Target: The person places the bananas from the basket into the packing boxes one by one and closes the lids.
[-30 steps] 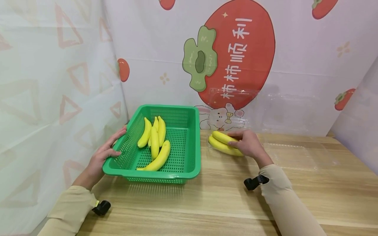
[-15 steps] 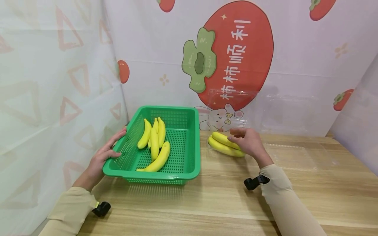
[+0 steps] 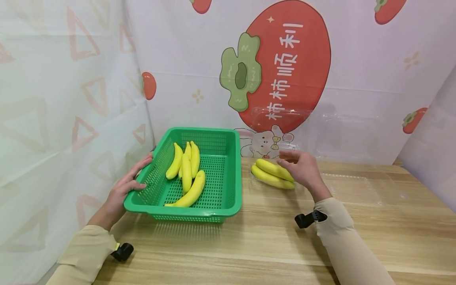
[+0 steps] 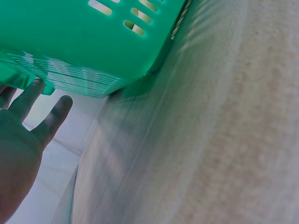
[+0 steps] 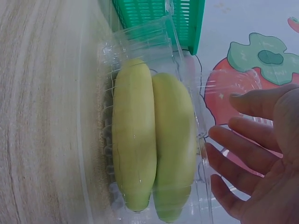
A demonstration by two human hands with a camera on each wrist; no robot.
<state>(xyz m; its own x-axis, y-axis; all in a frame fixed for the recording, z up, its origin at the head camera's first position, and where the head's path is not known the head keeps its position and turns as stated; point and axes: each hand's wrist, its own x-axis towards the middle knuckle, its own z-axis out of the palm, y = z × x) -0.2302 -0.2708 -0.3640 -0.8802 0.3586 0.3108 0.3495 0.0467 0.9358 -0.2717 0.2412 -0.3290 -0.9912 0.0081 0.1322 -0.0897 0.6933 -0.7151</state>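
Observation:
My left hand point(image 3: 121, 190) holds the left side of the green basket point(image 3: 181, 211), its thumb over the rim and its fingers along the outside. In the left wrist view, fingers point(image 4: 56, 116) spread below the basket's edge. Several yellow bananas point(image 3: 194, 192) lie inside the basket. To its right, two bananas point(image 5: 135, 140) lie side by side in a clear plastic clamshell box point(image 5: 145, 39), its lid raised toward the wall. My right hand point(image 3: 304, 170) hovers at the right end of these bananas, fingers spread and holding nothing.
A second clear plastic box point(image 3: 350, 188) stands open to the right, its lid raised against the printed wall cloth point(image 3: 360, 51). A pale cloth point(image 3: 71, 118) hangs along the left. Everything stands on a wood-grain table point(image 3: 256, 245).
My right hand has let go of the bananas in the clear box and drawn slightly back to the right, fingers opening. The left hand and basket have stayed in place.

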